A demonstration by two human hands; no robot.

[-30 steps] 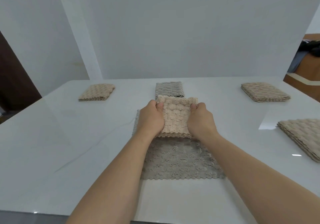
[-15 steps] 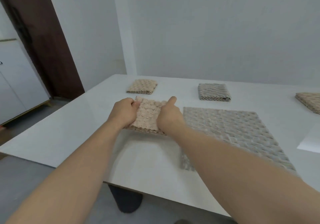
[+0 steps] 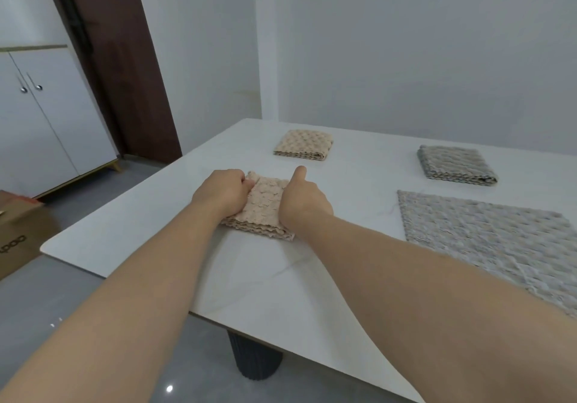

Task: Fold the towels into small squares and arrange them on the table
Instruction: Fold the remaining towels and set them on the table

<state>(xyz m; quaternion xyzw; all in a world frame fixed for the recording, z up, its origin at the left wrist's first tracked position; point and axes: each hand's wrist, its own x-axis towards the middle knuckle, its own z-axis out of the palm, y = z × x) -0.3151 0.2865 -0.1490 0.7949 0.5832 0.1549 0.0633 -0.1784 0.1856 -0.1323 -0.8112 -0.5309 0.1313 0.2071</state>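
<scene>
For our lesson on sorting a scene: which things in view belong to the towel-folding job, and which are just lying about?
Belonging to the job:
- folded beige towel between left hand and right hand
- far beige square
- folded grey square
- unfolded grey towel
- table

Lying about:
- cardboard box
- white cabinet
- door

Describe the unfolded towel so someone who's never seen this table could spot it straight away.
On the white table, look right of the two hands. The unfolded grey towel lies flat there, just in front of a folded grey towel. It is the only towel spread open in one layer, far wider than the folded squares.
</scene>
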